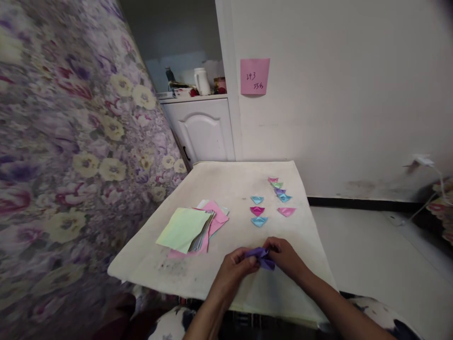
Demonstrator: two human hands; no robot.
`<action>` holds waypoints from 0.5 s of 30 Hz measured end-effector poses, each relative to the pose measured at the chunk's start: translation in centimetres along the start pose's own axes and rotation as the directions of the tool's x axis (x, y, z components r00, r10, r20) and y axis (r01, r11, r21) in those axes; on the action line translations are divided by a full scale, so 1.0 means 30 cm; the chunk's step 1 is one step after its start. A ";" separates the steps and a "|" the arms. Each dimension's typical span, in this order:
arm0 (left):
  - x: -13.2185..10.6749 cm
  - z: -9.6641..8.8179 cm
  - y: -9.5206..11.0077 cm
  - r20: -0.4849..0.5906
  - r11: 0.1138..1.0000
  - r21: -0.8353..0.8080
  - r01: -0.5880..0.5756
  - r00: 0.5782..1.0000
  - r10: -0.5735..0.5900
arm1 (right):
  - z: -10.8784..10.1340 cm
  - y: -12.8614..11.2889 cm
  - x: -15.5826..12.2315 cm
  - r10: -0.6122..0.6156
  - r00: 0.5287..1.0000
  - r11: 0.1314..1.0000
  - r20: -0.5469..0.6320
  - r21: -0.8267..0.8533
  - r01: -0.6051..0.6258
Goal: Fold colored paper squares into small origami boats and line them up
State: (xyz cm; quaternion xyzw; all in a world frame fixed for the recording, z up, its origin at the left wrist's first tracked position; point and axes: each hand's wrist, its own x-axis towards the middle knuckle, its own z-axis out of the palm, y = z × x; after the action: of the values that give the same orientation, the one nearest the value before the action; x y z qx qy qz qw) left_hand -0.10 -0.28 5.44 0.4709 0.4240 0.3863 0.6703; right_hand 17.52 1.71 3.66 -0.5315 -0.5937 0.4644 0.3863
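Purple paper in play, crumpled or part-folded, just above near edge of cream-covered table. Left hand on it: fingers closed, thumb pressing on top. Right hand opposite: fingers pinched narrow on paper's right edge. Beyond hands, magenta folded piece sits between two blue ones, pink folded piece to right, overlapping line of four farther back. Off left: paper stack, pale yellow-green sheet uppermost, pink sheets poking out.
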 end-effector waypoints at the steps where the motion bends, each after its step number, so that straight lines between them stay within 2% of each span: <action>1: -0.003 -0.001 0.005 0.032 0.998 -0.059 -0.001 0.999 0.003 | -0.003 0.000 0.002 0.031 0.999 0.998 0.026 0.047 -0.032; 3: -0.002 -0.001 0.006 0.055 0.993 -0.117 -0.001 0.998 0.007 | -0.005 -0.001 0.002 0.090 0.992 0.985 0.084 0.137 -0.101; 6: 0.012 0.001 -0.008 -0.047 0.999 -0.032 -0.002 0.999 0.000 | 0.000 -0.004 -0.001 0.166 0.972 0.948 0.164 0.244 -0.203; 9: 0.027 0.004 -0.027 -0.127 0.999 0.036 0.002 0.992 0.002 | 0.009 -0.008 -0.007 0.211 0.958 0.912 0.194 0.315 -0.264; 15: 0.032 0.000 -0.045 -0.163 1.000 0.013 0.009 0.987 -0.007 | 0.012 -0.023 -0.020 0.159 0.974 0.892 0.162 0.399 -0.212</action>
State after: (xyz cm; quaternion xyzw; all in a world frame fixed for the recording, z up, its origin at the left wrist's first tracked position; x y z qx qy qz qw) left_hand 0.38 0.26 3.94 0.4406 0.4819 0.4180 0.6316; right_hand 17.09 1.06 4.25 -0.4617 -0.4516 0.6467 0.4057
